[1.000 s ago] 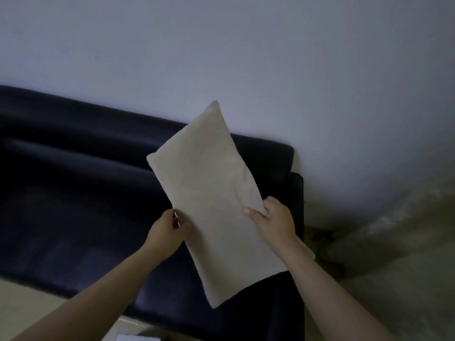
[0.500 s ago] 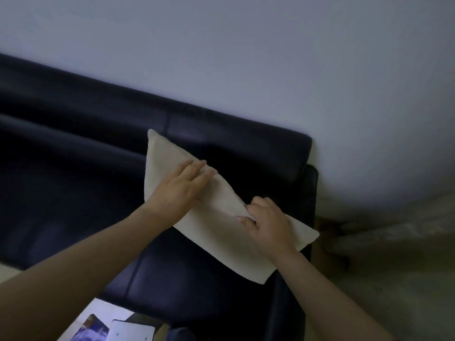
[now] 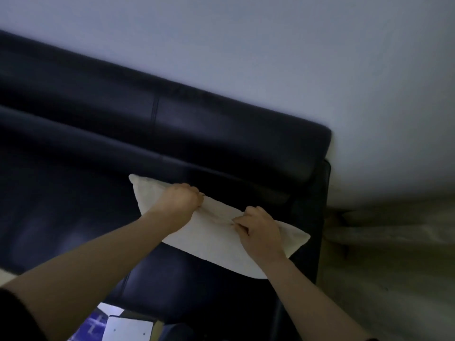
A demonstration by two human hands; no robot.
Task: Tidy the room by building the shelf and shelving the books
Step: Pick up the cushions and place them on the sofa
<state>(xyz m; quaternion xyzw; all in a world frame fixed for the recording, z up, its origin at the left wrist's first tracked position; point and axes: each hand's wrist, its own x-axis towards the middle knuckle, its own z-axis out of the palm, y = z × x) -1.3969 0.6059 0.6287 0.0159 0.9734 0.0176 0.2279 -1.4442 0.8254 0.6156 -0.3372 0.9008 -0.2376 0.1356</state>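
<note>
Low at the bottom edge, by the person's legs, a white board (image 3: 128,328) with small holes, likely a shelf part, lies untouched beside something blue and printed (image 3: 94,324). The left hand (image 3: 181,201) curls over the upper edge of the cream cushion (image 3: 214,232), bunching the cover. The right hand (image 3: 258,230) pinches a fold of it. The cushion rests tilted on the dark sofa (image 3: 73,205), near its right arm. That seat looks slick, so once released the cushion may slump or slide forward. A careless step back could land on the board.

This is looking like a living room. A dark sofa (image 3: 172,134) is sitting against a plain wall (image 3: 246,45), holding a cushion (image 3: 211,238).
</note>
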